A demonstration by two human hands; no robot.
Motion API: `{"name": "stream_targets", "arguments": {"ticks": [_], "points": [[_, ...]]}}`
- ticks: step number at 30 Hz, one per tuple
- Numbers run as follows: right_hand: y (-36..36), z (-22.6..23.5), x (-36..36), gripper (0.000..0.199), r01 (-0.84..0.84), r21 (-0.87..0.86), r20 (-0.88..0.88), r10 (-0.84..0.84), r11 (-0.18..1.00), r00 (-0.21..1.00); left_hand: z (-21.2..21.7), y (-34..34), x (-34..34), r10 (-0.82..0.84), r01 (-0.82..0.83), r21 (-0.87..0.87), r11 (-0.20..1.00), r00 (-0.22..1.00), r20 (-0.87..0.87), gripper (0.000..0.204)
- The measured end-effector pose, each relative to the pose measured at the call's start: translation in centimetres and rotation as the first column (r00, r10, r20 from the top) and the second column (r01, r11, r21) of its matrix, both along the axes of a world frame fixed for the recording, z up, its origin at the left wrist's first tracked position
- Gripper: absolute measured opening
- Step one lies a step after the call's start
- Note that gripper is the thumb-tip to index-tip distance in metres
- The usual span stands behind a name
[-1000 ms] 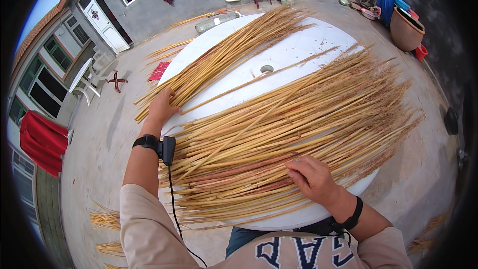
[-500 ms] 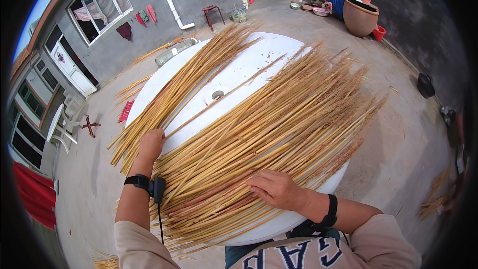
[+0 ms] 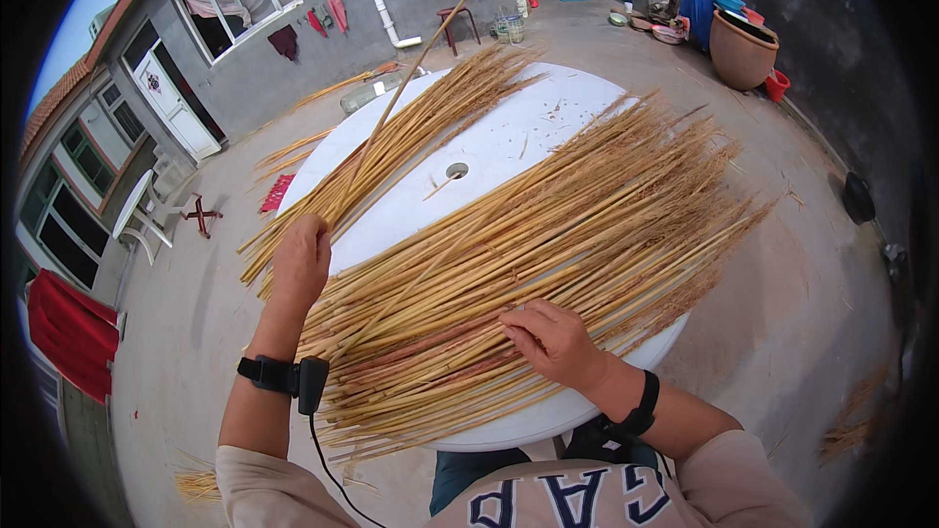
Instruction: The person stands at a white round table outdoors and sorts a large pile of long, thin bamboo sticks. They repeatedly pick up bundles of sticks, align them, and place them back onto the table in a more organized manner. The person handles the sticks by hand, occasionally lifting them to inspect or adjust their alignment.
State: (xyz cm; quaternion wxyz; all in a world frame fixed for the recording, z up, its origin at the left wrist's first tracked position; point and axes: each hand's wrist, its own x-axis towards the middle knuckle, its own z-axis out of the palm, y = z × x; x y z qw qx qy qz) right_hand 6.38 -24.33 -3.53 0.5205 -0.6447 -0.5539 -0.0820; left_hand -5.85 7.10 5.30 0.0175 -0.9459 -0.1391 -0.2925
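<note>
A concrete courtyard (image 3: 782, 352) surrounds our round white table (image 3: 572, 98), spread with seed-headed stalks (image 3: 518, 254). Our left hand (image 3: 301, 259) clamps a single stalk (image 3: 416, 70) slanting up and away; our right hand (image 3: 559, 342) curls over the others, its grip unclear.

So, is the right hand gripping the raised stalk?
No, the raised stalk runs up from the left hand; the right hand is over the larger spread.

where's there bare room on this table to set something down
The white tabletop around the round hole, between the smaller bundle and the larger stalk spread, though loose bits lie there. The spread crowds the near side, by the right hand.
</note>
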Motion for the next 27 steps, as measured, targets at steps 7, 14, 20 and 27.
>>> {"name": "stream_targets", "arguments": {"ticks": [7,14,20,27], "points": [[-0.8,-0.3,-0.3,0.034,-0.232,0.264,-0.379,0.322,0.936,0.868,0.3,-16.2,-6.6,-0.233,0.228,-0.079,0.970,0.970,-0.067,0.014],[-1.6,3.0,0.0,0.025,-0.193,0.286,-0.794,0.345,0.938,0.501,-6.8,-21.5,-7.4,-0.256,0.267,-0.184,0.946,0.963,0.081,0.024],[-3.2,2.7,0.7,0.017,-0.026,0.401,-0.731,0.337,0.916,0.594,-8.0,-23.8,-6.4,-0.397,0.452,-0.260,0.853,0.887,0.237,0.067],[-2.2,-0.3,3.5,0.018,0.143,0.531,-0.751,0.386,0.835,0.537,-7.4,-24.4,-6.4,-0.424,0.380,-0.242,0.893,0.890,-0.169,0.072]]}}
